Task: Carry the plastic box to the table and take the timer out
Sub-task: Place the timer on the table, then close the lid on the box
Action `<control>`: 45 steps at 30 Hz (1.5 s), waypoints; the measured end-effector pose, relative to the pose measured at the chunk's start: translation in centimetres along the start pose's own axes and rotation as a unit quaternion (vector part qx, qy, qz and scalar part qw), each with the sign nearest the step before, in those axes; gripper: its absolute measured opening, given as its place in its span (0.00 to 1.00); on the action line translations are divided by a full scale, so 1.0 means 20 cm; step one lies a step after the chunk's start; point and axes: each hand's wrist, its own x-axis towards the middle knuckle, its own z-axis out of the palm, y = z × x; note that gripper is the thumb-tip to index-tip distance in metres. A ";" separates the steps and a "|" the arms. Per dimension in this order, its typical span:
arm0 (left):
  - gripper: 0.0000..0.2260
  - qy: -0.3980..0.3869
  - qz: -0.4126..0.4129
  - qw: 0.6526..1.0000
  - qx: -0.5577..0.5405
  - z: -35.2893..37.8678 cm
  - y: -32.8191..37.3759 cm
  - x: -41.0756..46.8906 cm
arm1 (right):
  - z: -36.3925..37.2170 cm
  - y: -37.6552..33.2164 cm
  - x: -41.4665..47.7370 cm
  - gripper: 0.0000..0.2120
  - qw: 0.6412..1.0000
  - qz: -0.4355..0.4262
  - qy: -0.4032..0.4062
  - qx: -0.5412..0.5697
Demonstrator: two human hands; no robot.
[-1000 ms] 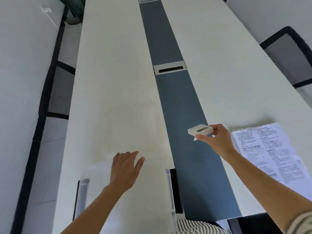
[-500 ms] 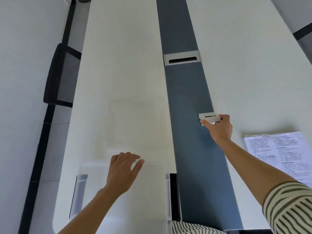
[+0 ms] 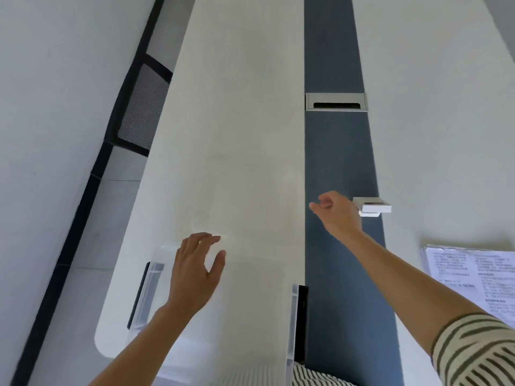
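Note:
A clear plastic box (image 3: 289,324) with black side latches stands on the near end of the white table (image 3: 237,135), right in front of me. My left hand (image 3: 196,271) hovers over the box's far rim, fingers spread, holding nothing. The small white timer (image 3: 372,206) rests on the dark blue centre strip (image 3: 338,154), propped up, with its display facing up. My right hand (image 3: 335,211) is just left of the timer, apart from it, fingers loosely curled and holding nothing.
A silver cable port (image 3: 335,101) sits in the strip farther away. Printed papers (image 3: 473,277) lie at the right. A black mesh chair (image 3: 140,112) stands left of the table, by the wall.
My right hand set the timer down on the blue strip, let go and drew back to the left. The left hand stayed over the box. The view shifted right.

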 end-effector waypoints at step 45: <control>0.21 -0.105 -0.388 0.820 -0.409 -0.40 -0.63 -0.35 | 0.18 -0.25 -1.06 0.13 0.973 0.067 0.042 0.216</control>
